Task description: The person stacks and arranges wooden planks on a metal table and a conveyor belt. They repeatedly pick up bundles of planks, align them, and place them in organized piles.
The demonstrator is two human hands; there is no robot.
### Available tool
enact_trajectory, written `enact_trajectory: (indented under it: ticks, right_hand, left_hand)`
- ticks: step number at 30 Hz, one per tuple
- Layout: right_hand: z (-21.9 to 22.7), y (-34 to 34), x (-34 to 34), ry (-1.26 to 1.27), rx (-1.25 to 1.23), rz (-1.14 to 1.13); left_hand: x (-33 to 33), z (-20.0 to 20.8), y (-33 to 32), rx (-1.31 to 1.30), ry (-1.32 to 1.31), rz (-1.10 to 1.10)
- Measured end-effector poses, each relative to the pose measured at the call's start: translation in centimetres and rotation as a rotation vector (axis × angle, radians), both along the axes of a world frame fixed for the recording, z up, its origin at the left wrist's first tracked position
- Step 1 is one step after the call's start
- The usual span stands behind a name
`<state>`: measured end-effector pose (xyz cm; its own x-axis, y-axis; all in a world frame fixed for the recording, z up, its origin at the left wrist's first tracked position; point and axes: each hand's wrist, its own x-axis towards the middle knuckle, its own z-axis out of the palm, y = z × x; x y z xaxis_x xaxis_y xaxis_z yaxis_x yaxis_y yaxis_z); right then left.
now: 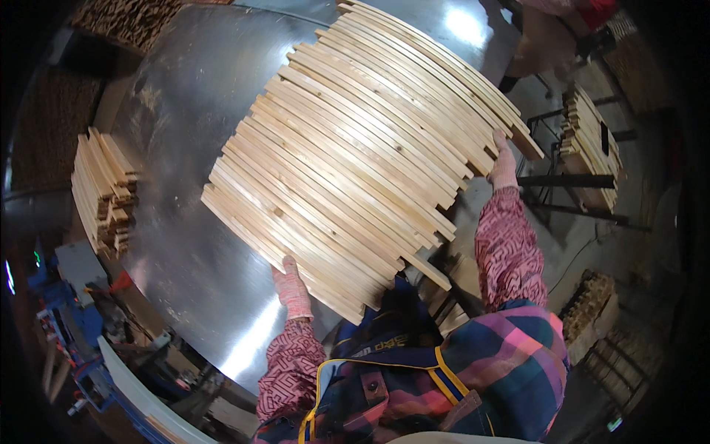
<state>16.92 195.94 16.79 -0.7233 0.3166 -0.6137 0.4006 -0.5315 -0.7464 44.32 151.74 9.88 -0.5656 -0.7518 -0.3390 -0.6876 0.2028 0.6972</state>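
So the biggest thing here is a shiny metal table, and lying across it is a wide layer of pale wood strips, side by side, running slantwise from upper left to lower right. The ends are pretty ragged, and one strip near the person pokes out well past its neighbours. Over at the table's left side there's a smaller wood stack, plus another stack of boards off to the right, apart from the table. Smallest are the hands, both in pinkish coverings: the left hand is at the layer's near-left long edge, the right hand up at the strips' right ends. Most of the fingers are hidden on both, so I honestly can't tell if they're apart, together or clamped on the wood.
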Motion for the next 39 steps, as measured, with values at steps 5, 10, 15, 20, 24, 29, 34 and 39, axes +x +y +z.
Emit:
enact_trajectory:
  ticks: [5,10,15,20,24,29,34,39]
  right_hand:
    - [-3.7,1.3,6.0,0.275,0.163,-0.038]
    - [-3.1,3.0,15.0,0.007,0.527,0.665]
    - [-2.3,3.6,4.6,0.278,1.125,0.998]
    - [-6.3,-4.8,-6.8,0.549,1.211,0.676]
    - [-4.6,-9.3,-6.3,0.249,0.752,0.798]
    - [-3.9,-11.6,3.8,0.057,0.172,0.554]
    - [-4.6,-10.8,13.7,0.131,-0.104,0.732]
    - [-4.5,-10.2,18.1,0.258,-0.341,0.81]
  left_hand:
    - [0.6,0.4,-5.9,-0.041,-0.39,-0.155]
    - [0.9,-1.3,-14.4,-0.007,-0.247,-0.176]
    - [2.0,-2.3,-17.2,-0.005,-0.235,-0.213]
    - [1.8,-3.3,-17.5,-0.02,0.187,0.04]
    - [-1.2,-5.0,-19.9,0.337,0.45,0.059]
    - [-3.1,-5.1,-24.3,0.933,0.738,-0.177]
    - [0.7,-4.5,-25.7,1.305,1.013,-0.311]
    - [5.9,-2.9,-21.7,1.156,0.924,-0.185]
